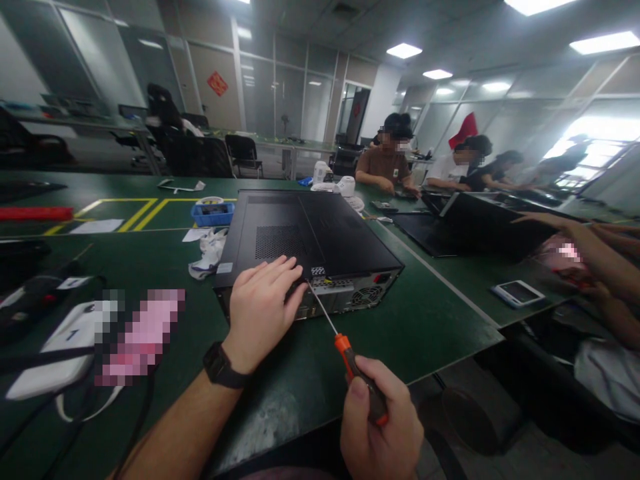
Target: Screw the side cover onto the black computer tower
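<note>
A black desktop computer case (340, 233) lies flat on the green table, its rear panel with a fan grille (367, 294) facing me. My left hand (265, 300) rests over the case's near edge, fingers lying flat on the top panel and thumb beside the rear edge. In my right hand (383, 420) is an orange-and-black screwdriver (345, 345), gripped round the handle. Its thin shaft slants up to the rear edge, with the tip close to my left thumb. What exactly the tip touches is too small to make out.
Left of the case are a blue bin (213, 213) and crumpled white material (207, 253). A white device (65, 347) and cables lie at near left. Another person's arm (595, 247) and a phone (519, 292) are at right. Several people sit beyond.
</note>
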The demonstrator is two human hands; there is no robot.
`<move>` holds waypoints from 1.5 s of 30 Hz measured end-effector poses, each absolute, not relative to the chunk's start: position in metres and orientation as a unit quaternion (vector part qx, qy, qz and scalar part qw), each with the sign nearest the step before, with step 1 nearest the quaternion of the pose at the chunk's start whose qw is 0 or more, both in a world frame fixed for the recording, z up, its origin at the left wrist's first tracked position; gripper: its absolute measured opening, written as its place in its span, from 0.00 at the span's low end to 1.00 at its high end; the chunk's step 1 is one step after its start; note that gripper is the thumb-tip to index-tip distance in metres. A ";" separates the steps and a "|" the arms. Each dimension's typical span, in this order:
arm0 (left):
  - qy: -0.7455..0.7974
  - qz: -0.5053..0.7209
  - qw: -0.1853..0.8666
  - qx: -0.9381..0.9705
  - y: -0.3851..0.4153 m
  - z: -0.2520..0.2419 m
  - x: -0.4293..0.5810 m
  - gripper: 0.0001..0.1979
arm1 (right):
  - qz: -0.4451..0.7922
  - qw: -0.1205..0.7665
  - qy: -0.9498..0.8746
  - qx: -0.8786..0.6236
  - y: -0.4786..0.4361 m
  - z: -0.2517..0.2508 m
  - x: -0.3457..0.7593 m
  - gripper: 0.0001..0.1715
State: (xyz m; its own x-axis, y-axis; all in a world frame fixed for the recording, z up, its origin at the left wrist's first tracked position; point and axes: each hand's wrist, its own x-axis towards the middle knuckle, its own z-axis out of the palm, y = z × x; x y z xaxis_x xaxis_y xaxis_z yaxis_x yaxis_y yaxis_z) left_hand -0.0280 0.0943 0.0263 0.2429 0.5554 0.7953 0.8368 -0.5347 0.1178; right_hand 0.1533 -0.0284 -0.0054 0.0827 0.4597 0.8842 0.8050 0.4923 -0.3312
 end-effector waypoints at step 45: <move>-0.447 -0.423 0.176 -0.769 0.095 0.026 -0.027 0.10 | -0.130 0.566 -0.661 -0.476 -0.027 0.000 0.150 0.08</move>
